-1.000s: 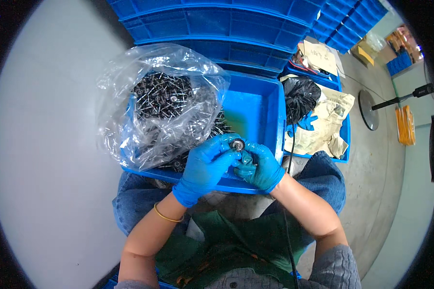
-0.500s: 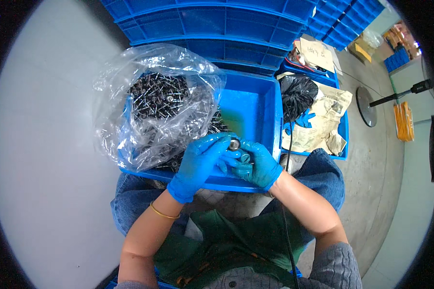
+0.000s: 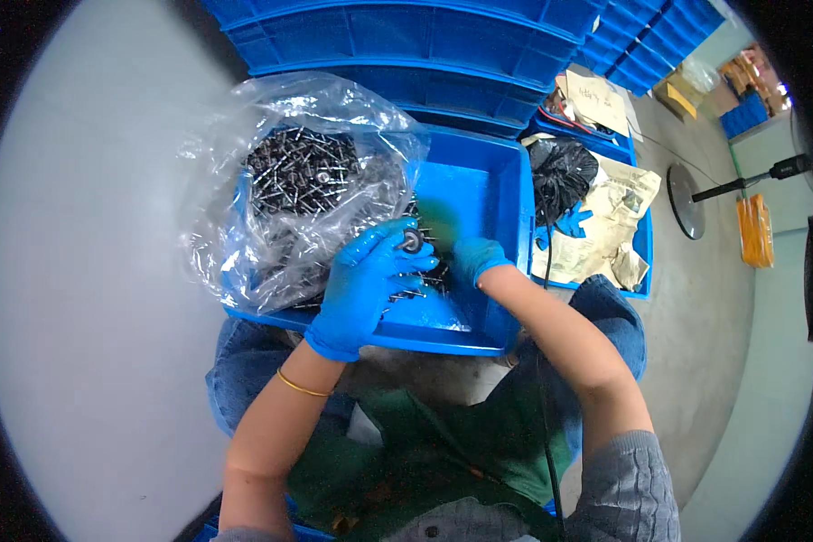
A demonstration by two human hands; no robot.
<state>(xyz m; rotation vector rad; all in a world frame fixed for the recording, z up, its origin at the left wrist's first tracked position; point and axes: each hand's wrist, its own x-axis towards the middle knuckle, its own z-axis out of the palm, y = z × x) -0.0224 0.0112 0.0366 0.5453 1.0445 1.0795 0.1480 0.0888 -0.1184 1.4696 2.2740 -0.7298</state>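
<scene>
My left hand (image 3: 363,285), in a blue glove, holds a small round dark metal part (image 3: 413,240) at its fingertips above the blue bin (image 3: 497,271) on my lap. In the same bin, my right hand (image 3: 474,257), also gloved in blue, reaches down among loose dark metal pins (image 3: 425,275); its fingers are blurred, and whether they hold anything cannot be told. A clear plastic bag (image 3: 289,194) full of the same dark pins fills the bin's left half.
Stacked blue crates (image 3: 425,41) stand beyond the bin. To the right another blue bin (image 3: 641,257) holds a black bag (image 3: 560,172), crumpled paper and a blue glove. A round stand base (image 3: 686,199) sits on the grey floor at right.
My hands have separated: the right hand left the small round part and dropped into the bin, while the left hand kept the part and rose slightly.
</scene>
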